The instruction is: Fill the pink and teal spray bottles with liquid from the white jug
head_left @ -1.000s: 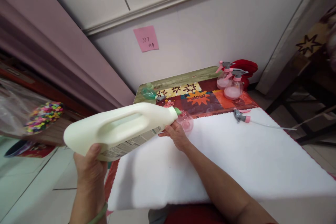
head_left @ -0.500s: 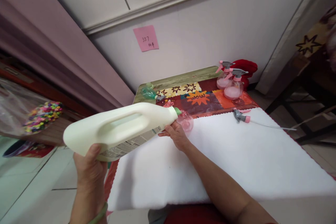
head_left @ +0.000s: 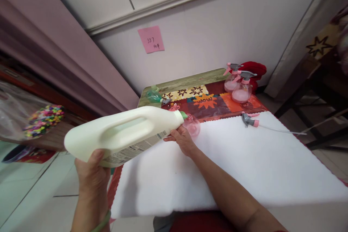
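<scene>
A large pale detergent bottle (head_left: 122, 130) with a built-in handle lies tilted in the air, its green spout at the mouth of a pink clear spray bottle (head_left: 193, 127). My left hand (head_left: 94, 166) grips the big bottle near its base, thumb up along the side. Under the neck, my right hand (head_left: 182, 138) is closed around it close to the spout. The pink spray bottle stands upright on the white cloth (head_left: 231, 174) without a spray head. Whether liquid flows is too small to make out.
A loose pink and grey spray head (head_left: 250, 120) with a long tube lies at right. Behind it stand two spray bottles (head_left: 241, 94) holding pink liquid, beside red cloth (head_left: 255, 72). A green spray bottle (head_left: 154, 96) rests on its side at the back left. A wall bounds the table.
The detergent bottle's base has shifted very slightly left. Both hands keep the same hold, and the spray bottle has stayed in place.
</scene>
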Demonstrator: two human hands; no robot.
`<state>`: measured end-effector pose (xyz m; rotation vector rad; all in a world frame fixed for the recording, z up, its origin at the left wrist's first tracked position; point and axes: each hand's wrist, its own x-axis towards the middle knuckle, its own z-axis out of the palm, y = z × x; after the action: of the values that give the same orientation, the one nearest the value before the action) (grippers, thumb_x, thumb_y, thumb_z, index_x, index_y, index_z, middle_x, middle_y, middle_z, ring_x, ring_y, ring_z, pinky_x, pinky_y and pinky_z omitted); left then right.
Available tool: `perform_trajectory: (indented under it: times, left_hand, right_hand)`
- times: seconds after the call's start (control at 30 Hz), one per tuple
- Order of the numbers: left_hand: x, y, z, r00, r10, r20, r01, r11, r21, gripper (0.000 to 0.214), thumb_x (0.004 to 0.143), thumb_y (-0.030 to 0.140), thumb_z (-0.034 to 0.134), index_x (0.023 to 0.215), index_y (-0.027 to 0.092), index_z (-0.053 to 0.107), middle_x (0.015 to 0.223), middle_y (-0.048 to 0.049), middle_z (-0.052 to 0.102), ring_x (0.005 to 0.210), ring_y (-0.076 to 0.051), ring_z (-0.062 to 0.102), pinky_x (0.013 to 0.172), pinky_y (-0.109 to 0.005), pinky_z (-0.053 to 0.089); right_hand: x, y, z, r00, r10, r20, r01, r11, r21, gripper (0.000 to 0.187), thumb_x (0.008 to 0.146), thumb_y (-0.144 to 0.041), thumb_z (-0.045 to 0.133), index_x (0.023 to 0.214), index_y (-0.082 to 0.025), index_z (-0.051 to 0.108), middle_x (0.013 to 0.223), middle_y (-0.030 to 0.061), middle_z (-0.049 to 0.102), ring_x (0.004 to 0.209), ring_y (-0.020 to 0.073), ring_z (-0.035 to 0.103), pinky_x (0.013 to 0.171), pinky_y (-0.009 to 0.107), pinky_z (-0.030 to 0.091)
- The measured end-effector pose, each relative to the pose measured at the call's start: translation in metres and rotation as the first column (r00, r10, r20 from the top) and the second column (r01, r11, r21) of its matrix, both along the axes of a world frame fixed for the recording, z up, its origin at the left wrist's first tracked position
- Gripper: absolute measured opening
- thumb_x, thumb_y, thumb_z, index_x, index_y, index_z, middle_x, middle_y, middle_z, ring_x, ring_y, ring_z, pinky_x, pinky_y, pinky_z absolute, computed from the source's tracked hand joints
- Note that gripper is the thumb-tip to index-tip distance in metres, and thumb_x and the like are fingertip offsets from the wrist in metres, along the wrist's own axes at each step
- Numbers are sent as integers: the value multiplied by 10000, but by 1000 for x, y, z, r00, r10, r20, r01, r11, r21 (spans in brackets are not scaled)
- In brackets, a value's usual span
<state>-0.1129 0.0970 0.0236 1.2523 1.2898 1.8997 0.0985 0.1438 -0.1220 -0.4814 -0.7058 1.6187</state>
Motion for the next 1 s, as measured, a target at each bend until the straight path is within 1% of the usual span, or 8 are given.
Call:
perform_trajectory:
  times: [0.17,0.37,0.47,0.67,0.77,0.9,1.0]
  left_hand:
    - [0,-2,1,1000,24,-9,-24,1000,-14,412,564,355,870,920,216,719,984,-20,759,1089,-261,683,1006,-352,555]
    - [-2,1,-1,1000,3,-14,-3,1000,8,412,571,341,873,937,219,728,967,-17,760,1113,-277,676,1032,-392,546]
    - [-1,2,-1,1000,2,-4,-2,1000,16,421,568,322,872,950,217,729,947,-17,761,1105,-273,680,1027,-381,545]
    - [0,1,0,1000,11,3,-11,1000,-2,459,547,337,877,956,201,718,956,-28,759,1066,-266,691,997,-378,559]
    - [-1,1,0,1000,12,-1,-12,1000,-12,446,545,347,875,938,198,722,960,-33,760,1080,-264,688,993,-363,561]
    - [-1,1,2,1000,10,-14,-11,1000,-23,426,553,361,876,930,226,732,1006,-18,762,1113,-270,680,1004,-366,559]
    - [0,0,2,1000,15,-8,-15,999,-35,437,542,359,885,932,229,735,1000,-14,763,1101,-263,684,1010,-355,552]
  right_hand:
    - [0,0,1,1000,-11,4,11,1000,3,497,713,-526,854,1057,-210,682,952,21,703,836,167,681,766,380,663]
    - [0,0,-2,1000,-3,23,2,1000,13,504,734,-527,839,1093,-214,673,1012,40,712,860,189,690,804,431,656]
    - [0,0,-3,1000,1,15,-1,1000,9,504,732,-523,843,1093,-213,677,1016,40,717,863,186,694,798,418,656]
    - [-1,0,-1,1000,0,-2,0,1000,-9,510,699,-527,866,1050,-200,694,958,28,710,832,168,684,764,379,655]
    - [-1,0,-2,1000,-3,6,3,1000,-4,501,709,-525,859,1054,-201,692,959,29,707,840,174,685,777,393,655]
    - [-1,0,-3,1000,-2,22,1,1000,15,483,736,-516,841,1077,-206,693,985,37,711,850,184,685,804,423,653]
    - [-1,0,-3,1000,-3,15,2,1000,17,468,739,-503,842,1072,-206,701,983,37,713,843,178,684,798,409,655]
